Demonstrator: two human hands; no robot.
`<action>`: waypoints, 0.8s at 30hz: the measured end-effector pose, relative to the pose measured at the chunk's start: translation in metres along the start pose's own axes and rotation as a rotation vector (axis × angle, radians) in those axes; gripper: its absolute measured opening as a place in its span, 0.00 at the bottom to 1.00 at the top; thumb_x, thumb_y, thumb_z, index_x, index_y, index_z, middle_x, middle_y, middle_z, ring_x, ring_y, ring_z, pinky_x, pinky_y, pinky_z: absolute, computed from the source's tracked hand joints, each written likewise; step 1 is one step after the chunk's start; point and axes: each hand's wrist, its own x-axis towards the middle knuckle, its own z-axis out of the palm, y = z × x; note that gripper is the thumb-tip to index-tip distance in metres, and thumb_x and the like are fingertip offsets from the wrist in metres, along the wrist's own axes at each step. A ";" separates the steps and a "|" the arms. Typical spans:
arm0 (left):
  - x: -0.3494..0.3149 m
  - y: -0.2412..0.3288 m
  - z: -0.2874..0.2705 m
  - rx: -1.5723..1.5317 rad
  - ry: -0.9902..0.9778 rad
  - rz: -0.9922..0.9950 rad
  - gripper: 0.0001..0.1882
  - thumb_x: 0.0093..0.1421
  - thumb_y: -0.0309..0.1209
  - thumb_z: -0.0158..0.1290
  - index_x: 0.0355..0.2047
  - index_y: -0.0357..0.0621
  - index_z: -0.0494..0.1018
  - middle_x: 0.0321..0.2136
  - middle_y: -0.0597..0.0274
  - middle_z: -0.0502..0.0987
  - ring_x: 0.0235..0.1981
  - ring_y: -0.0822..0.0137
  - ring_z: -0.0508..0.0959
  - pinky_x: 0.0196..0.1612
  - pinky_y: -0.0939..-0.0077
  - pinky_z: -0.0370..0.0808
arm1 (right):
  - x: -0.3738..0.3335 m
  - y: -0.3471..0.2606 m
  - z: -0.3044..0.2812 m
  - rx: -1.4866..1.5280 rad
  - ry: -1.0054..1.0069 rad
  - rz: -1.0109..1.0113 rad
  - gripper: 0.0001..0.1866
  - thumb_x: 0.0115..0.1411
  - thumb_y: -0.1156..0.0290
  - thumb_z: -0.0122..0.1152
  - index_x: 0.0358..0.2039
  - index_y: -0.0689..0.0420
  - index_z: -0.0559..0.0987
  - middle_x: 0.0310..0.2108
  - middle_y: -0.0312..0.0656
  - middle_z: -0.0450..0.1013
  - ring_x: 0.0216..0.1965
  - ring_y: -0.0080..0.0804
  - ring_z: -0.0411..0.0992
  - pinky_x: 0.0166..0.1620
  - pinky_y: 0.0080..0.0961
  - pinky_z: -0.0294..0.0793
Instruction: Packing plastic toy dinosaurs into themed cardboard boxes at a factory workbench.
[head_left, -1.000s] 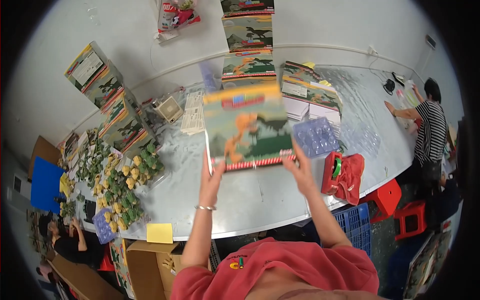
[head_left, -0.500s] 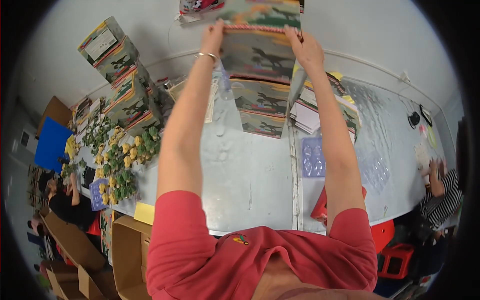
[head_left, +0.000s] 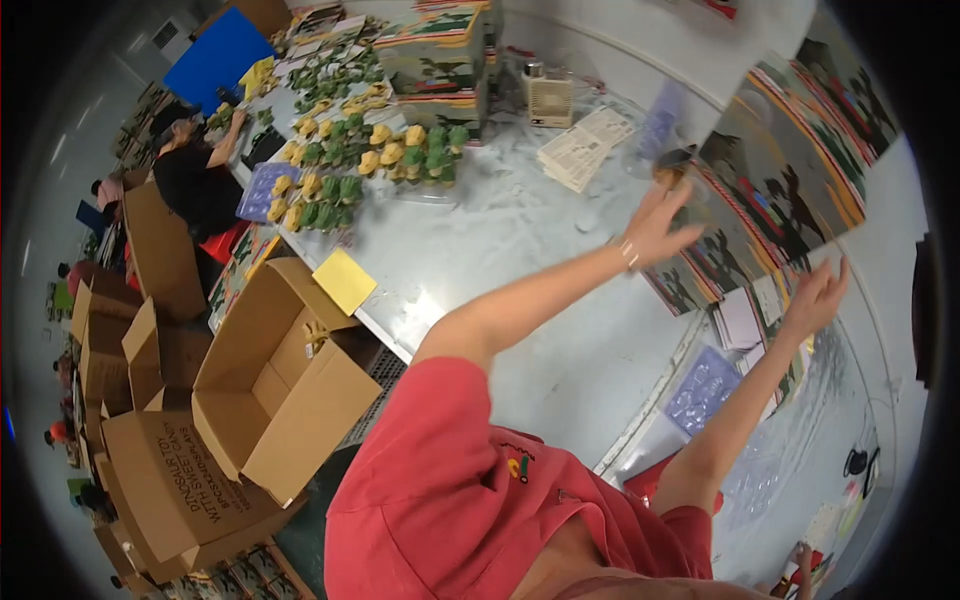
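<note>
Printed cardboard boxes [head_left: 785, 165] with dinosaur pictures stand stacked at the far right of the table, by the wall. Next to the left side of the stack is my left hand [head_left: 660, 228], its fingers spread and nothing in them. My right hand [head_left: 818, 298] is at the stack's near right side, fingers apart and holding nothing. Beyond my left fingertips is something small, dark and orange that I cannot make out. A clear purplish plastic piece [head_left: 660, 120] stands near it.
Green and yellow toy figures [head_left: 415, 150] cover the table's left, before another box stack [head_left: 430, 65]. An open carton [head_left: 285, 375] stands at the left edge. Purple plastic trays [head_left: 705, 390] lie near my right forearm. A co-worker [head_left: 190, 175] works at left.
Both hands have let go of the printed box, which now rests on the stack. My view has swung left, showing more of the figures and cartons.
</note>
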 end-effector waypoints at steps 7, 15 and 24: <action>-0.253 -0.232 -0.177 0.166 0.423 -0.813 0.15 0.56 0.39 0.48 0.34 0.42 0.76 0.31 0.51 0.77 0.35 0.54 0.77 0.39 0.68 0.72 | -0.255 0.029 0.143 0.283 -1.069 0.792 0.16 0.57 0.59 0.53 0.41 0.54 0.73 0.25 0.34 0.69 0.22 0.20 0.69 0.21 0.18 0.69; -0.241 -0.337 -0.338 0.654 0.353 -0.661 0.20 0.55 0.38 0.46 0.49 0.50 0.68 0.50 0.47 0.66 0.50 0.44 0.65 0.51 0.59 0.65 | -0.385 0.004 0.394 0.161 -1.262 0.396 0.14 0.54 0.70 0.56 0.42 0.57 0.73 0.30 0.37 0.72 0.23 0.23 0.70 0.22 0.21 0.71; -0.241 -0.336 -0.347 0.958 -0.170 -0.773 0.34 0.54 0.47 0.47 0.60 0.60 0.52 0.60 0.49 0.50 0.60 0.39 0.47 0.52 0.29 0.49 | -0.183 -0.132 0.562 0.084 -0.543 -0.283 0.29 0.48 0.69 0.62 0.52 0.57 0.65 0.46 0.46 0.66 0.44 0.38 0.67 0.46 0.31 0.67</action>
